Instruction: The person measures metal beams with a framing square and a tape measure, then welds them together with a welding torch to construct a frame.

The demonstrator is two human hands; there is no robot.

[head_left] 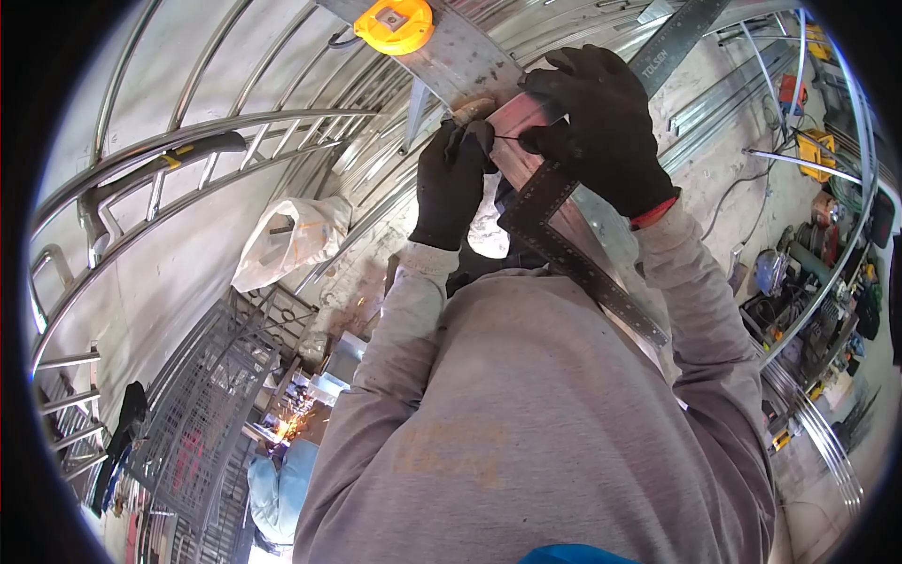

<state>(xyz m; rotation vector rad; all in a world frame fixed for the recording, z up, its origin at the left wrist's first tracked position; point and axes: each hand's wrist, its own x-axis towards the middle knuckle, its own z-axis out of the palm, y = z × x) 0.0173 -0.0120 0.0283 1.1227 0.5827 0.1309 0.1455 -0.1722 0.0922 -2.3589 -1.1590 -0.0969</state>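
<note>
Head view: gloved hands together, pinching a thin scriber; tip hidden.

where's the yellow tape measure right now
In the head view, the round yellow tape measure sits at the top centre-left on the shiny curved metal strip, just up and left of the two black-gloved hands and the steel framing square.

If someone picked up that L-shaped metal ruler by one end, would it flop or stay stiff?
Probably stiff: the metal ruler looks like flat steel, and both arms run straight. It may be slippery, since its surface looks smooth. It should not roll, being flat; the right hand presses it down.
</note>
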